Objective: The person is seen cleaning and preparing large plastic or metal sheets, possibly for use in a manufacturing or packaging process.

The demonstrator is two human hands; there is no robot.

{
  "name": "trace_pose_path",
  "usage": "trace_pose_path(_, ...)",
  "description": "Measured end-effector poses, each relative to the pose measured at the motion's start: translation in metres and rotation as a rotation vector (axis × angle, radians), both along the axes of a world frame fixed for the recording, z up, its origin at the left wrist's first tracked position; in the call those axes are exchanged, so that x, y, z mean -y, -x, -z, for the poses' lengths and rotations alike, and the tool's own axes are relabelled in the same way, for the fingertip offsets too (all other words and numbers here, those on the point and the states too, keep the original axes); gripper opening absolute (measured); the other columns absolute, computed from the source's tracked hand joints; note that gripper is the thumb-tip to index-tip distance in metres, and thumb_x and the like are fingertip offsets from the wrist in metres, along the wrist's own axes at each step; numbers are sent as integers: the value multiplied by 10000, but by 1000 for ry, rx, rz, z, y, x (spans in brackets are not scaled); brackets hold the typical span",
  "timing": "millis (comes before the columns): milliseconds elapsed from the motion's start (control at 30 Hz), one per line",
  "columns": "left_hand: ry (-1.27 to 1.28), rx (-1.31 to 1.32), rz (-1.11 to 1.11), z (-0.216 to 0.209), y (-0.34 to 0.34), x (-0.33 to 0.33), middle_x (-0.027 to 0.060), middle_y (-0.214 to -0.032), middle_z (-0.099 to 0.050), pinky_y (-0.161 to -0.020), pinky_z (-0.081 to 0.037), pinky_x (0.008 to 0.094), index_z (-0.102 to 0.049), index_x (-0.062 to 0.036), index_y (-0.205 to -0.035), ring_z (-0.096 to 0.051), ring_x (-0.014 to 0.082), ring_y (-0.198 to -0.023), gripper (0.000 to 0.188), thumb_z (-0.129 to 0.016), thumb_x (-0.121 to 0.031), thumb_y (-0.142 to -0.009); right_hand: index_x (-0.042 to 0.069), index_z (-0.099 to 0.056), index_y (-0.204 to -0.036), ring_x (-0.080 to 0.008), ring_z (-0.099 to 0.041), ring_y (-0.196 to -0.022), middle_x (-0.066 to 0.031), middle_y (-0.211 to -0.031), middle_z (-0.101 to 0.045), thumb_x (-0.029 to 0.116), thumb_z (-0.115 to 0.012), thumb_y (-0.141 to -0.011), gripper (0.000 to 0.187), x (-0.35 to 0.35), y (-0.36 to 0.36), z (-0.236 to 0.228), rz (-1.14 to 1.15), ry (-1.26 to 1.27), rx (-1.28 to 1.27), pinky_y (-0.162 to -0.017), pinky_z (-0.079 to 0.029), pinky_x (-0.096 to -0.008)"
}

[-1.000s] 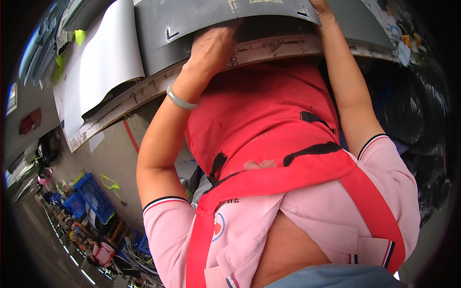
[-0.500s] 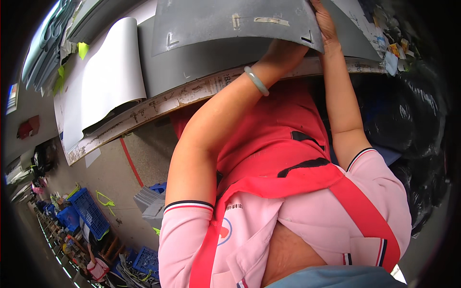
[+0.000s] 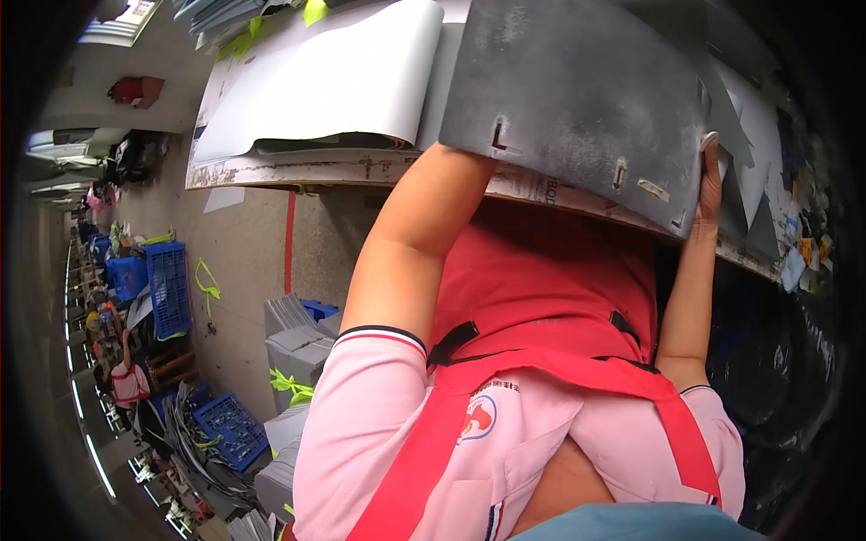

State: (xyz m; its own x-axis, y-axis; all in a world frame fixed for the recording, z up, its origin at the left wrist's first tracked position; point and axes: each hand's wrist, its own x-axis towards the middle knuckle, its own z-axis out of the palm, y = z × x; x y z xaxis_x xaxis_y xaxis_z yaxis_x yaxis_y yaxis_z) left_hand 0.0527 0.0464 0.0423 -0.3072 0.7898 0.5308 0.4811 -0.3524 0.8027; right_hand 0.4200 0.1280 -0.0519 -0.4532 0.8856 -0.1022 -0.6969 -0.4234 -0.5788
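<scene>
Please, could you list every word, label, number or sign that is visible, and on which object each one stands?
Wording is not copied here; only its places are listed.
Pink polo shirt: small dark characters near a round emblem.
Worktable edge: dark printed letters, just below the dark grey sheet.
Dark grey sheet: angle-shaped corner marks, no readable text.
Small packages, far right: too small to read.
Any other print is too blurred.

Dark grey board [image 3: 577, 90] front and centre, right hand [image 3: 709, 189] at its edge!
And there it is, L-shaped marks near its lower corners, tilted over the worktable [image 3: 298, 169] at upper centre; the left forearm [image 3: 410, 243] reaches up to it, that hand hidden, while a curled white sheet [image 3: 325, 81] lies upper left and a blue crate [image 3: 169, 288] stands far left.
</scene>
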Motion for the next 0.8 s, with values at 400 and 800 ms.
trace_pose_path(400, 526, 92, -1083, 68, 389, 52, 147, -918, -761, -782, -552, 375, -763, 45, -988, -691, 208, -796, 248, -779, -170, -866, 50, -587, -1393, -226, -643, -1191, -103, -1346, -657, 403, -615, -1033, 504, -22, -29, 30, 63, 100, 155, -1058, -517, -381)
trace_pose_path(800, 593, 314, -1148, 143, 433, 102, 326, -1223, -671, -1027, -509, 442, -686, 149, -1120, -656, 423, -1176, 735, -691, -554, -908, 4, -547, -1414, -273, -669, -1186, -181, -1360, -635, 344, -630, -1031, 519, -17, -4, 12, 53, -110, 405, -1006, -582, -421)
